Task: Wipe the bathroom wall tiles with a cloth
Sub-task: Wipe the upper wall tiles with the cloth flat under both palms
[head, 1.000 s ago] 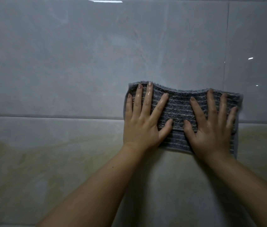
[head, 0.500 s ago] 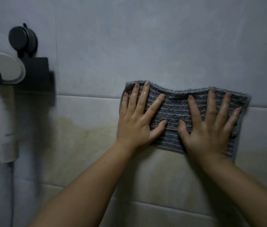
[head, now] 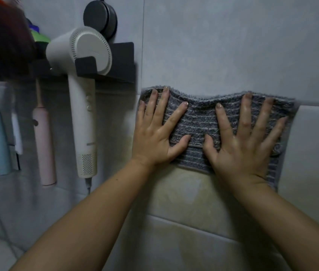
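I judge I'm mid-wipe: left hand and right hand, fingers flat and spread, press the cloth to the wall tiles; next stroke must clear the hair dryer.

Ribbed grey terry cloth lies on smooth, glossy wall tiles; hairdryer is matt plastic.

left hand: bare, no rings | right hand: bare | forearms: sleeveless | nails: short

A home bathroom is shown. Tiled walls are seen, with a hair dryer and electric toothbrushes hung in a wall holder.
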A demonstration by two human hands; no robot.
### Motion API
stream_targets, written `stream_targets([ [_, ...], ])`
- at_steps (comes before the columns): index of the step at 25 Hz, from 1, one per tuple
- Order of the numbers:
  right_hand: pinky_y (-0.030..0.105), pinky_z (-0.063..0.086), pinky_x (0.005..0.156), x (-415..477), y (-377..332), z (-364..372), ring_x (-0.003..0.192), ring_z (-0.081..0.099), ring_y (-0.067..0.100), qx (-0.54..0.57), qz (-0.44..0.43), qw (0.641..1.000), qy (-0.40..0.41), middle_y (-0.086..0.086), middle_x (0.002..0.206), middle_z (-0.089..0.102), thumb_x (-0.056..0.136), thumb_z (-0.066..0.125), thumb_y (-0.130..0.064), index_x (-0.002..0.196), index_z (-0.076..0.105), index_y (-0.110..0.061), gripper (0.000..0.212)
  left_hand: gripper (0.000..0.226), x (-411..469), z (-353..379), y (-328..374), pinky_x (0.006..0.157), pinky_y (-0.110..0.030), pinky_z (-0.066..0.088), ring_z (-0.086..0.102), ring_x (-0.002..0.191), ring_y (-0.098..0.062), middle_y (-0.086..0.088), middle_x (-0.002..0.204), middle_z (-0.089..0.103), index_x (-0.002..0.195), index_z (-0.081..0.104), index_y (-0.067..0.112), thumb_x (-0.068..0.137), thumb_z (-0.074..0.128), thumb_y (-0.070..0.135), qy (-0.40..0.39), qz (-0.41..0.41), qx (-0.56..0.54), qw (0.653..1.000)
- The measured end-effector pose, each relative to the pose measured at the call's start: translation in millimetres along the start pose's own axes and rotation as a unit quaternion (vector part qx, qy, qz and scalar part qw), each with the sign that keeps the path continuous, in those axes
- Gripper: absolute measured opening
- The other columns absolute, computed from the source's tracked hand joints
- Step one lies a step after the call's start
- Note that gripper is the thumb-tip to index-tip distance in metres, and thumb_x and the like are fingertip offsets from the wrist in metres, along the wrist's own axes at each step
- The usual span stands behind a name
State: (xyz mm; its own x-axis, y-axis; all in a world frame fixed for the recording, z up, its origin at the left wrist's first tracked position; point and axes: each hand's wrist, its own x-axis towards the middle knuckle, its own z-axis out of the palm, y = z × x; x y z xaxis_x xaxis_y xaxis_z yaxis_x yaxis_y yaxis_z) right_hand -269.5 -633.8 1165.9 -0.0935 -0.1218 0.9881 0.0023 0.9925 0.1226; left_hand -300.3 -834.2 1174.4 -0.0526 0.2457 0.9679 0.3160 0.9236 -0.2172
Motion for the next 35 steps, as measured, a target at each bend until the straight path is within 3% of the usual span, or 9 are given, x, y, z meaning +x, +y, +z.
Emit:
stream_targets([
  [9, 0.067, 0.008, 0.113, -27, -68, 15, 0.143, 0.015, 0.047, 0.020, -0.058, 0.998, -0.014, 0.017, 0.158, 0.021, 0.095, 0.040, -0.051, 0.151, 0.031, -0.030, 0.061, 0.070, -69, 0, -49, 0.118, -0.059, 0.015, 0.014, 0.148, -0.037, -0.016, 0.159, 0.018, 0.148, 0.030, 0.029, 0.086, 0.049, 0.055, -0.034, -0.080, -0.025, 0.996],
  [12, 0.066, 0.007, 0.114, -54, -80, 20, 0.144, 0.013, 0.046, 0.028, -0.082, 0.996, -0.024, 0.016, 0.159, 0.021, 0.095, 0.042, -0.051, 0.151, 0.032, -0.030, 0.061, 0.071, -105, 4, -49, 0.120, -0.055, 0.010, 0.019, 0.145, -0.041, -0.016, 0.157, 0.021, 0.147, 0.034, 0.024, 0.084, 0.049, 0.054, -0.032, -0.091, 0.002, 0.995],
  [17, 0.062, 0.004, 0.117, -125, -76, 25, 0.148, 0.009, 0.040, 0.033, -0.129, 0.990, -0.037, 0.010, 0.158, 0.024, 0.094, 0.046, -0.047, 0.149, 0.035, -0.029, 0.060, 0.068, -161, 13, -29, 0.116, -0.060, 0.017, 0.020, 0.146, -0.042, -0.019, 0.155, 0.024, 0.144, 0.038, 0.023, 0.084, 0.051, 0.051, -0.024, -0.070, -0.004, 0.997],
  [21, 0.058, 0.004, 0.118, -159, -47, 17, 0.149, 0.008, 0.036, 0.011, -0.173, 0.983, -0.057, 0.007, 0.157, 0.025, 0.095, 0.046, -0.051, 0.148, 0.036, -0.031, 0.058, 0.066, -192, 18, 5, 0.119, -0.058, 0.008, 0.007, 0.152, -0.034, -0.008, 0.166, 0.004, 0.148, 0.026, 0.028, 0.090, 0.038, 0.058, -0.039, -0.076, 0.002, 0.996],
  [27, 0.065, 0.015, 0.113, -95, -7, 5, 0.143, 0.024, 0.043, 0.016, -0.136, 0.991, -0.012, 0.011, 0.156, 0.032, 0.090, 0.049, -0.049, 0.145, 0.043, -0.032, 0.059, 0.067, -119, 13, 25, 0.119, -0.059, 0.011, 0.023, 0.145, -0.043, -0.023, 0.155, 0.031, 0.145, 0.040, 0.024, 0.085, 0.051, 0.053, -0.027, -0.063, -0.012, 0.998],
  [31, 0.067, 0.017, 0.111, -30, 16, -3, 0.139, 0.030, 0.048, -0.011, -0.092, 0.996, 0.008, 0.015, 0.154, 0.034, 0.091, 0.045, -0.048, 0.147, 0.042, -0.030, 0.058, 0.067, -40, 8, 31, 0.118, -0.060, 0.015, 0.027, 0.143, -0.046, -0.025, 0.153, 0.035, 0.146, 0.046, 0.021, 0.086, 0.054, 0.050, -0.006, -0.064, -0.010, 0.998],
  [35, 0.067, 0.015, 0.112, -38, 19, -4, 0.141, 0.026, 0.048, -0.015, -0.040, 0.999, 0.004, 0.015, 0.156, 0.029, 0.092, 0.043, -0.045, 0.149, 0.037, -0.028, 0.060, 0.063, -41, 11, 50, 0.118, -0.059, 0.015, 0.026, 0.144, -0.045, -0.025, 0.154, 0.033, 0.147, 0.043, 0.021, 0.090, 0.050, 0.047, -0.001, -0.087, -0.004, 0.996],
])
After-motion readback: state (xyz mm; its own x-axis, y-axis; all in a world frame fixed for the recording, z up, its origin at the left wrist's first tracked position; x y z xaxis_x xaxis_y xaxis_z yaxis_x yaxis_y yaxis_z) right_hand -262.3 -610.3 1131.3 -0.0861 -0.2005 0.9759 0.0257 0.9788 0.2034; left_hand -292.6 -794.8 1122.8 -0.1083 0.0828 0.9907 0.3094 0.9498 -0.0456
